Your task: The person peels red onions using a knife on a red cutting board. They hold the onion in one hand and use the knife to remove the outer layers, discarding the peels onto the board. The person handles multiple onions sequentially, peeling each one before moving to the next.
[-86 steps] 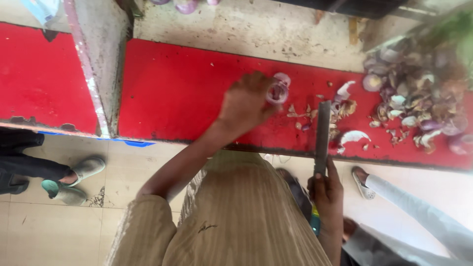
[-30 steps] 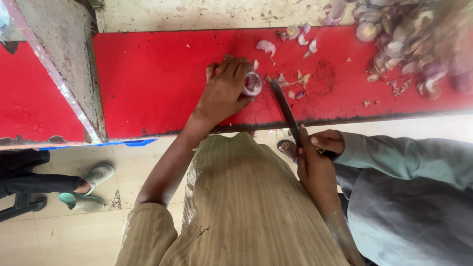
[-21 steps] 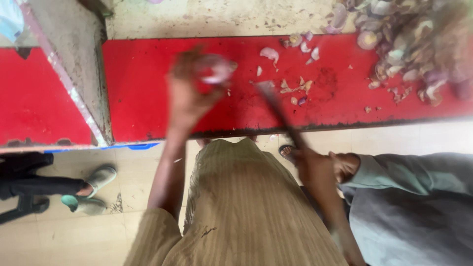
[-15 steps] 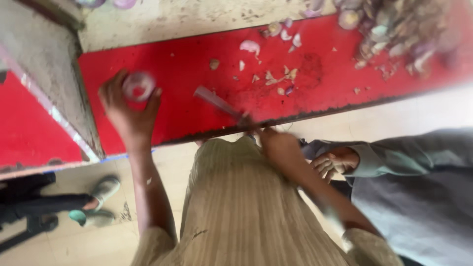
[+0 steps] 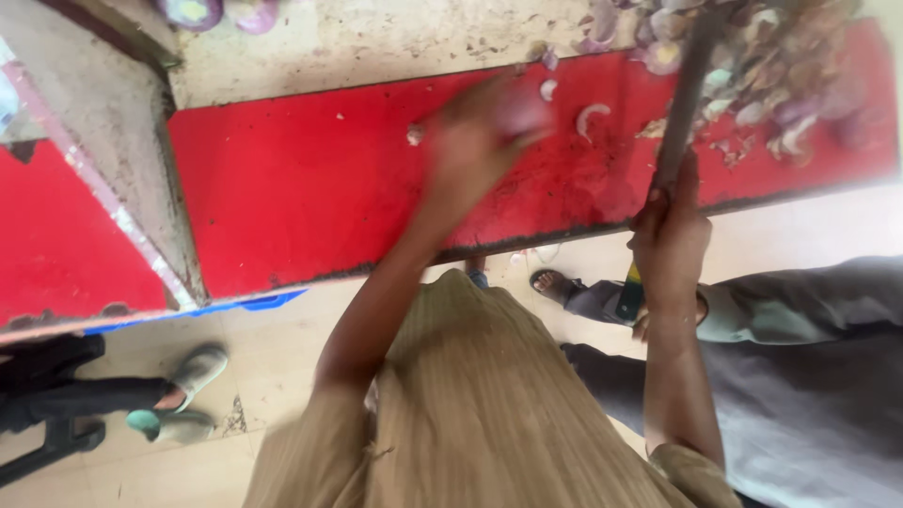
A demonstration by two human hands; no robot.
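Red painted counter [image 5: 310, 188] lay under both my hands. My left hand [image 5: 480, 132] was a blur over it, curled around something pale and purplish that I cannot make out. My right hand [image 5: 670, 235] was closed on the handle of a long dark-bladed knife [image 5: 685, 94], whose tip pointed into the heap of purple onion skins and peeled pieces [image 5: 762, 75] at the counter's far right.

Peels [image 5: 781, 85] are piled at the board's [image 5: 301, 188] far right end, knife [image 5: 682, 103] just left of them, sandals [image 5: 183, 395] underneath on the left.
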